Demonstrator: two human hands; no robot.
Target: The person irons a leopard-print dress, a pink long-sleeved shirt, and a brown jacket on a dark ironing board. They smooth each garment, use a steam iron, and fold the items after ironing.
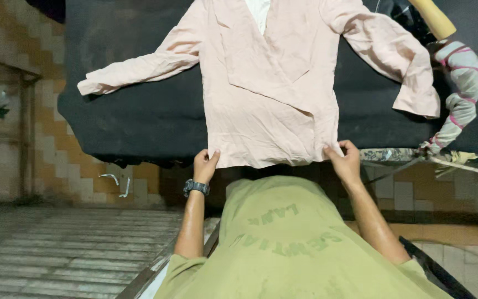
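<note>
Tiled walls in tan and cream squares close off the background, with a slatted grey floor (56, 249) at lower left, and in front of them a broad work surface draped in dark black cloth (134, 111) fills the upper part of the view. Spread flat on that cloth lies a pale pink long-sleeved wrap blouse of thin, creased fabric (266, 83), its sleeves thrown out to either side and its hem hanging just over the near edge, which puts the whole front face up and within reach. At the right edge of the surface stands what seems to be a padded arm wrapped in white cloth with pink stripes (463, 94), topped by a tan wooden handle (432, 16); the view cuts it off, so its purpose is unclear. Below, the person's olive green shirt (289, 243) fills the foreground. The left hand (204, 165), with a dark wristwatch (196, 187) on the wrist, pinches the left corner of the hem between thumb and fingers, and the right hand (345, 160) grips the right corner the same way, holding the lower edge taut and level.
</note>
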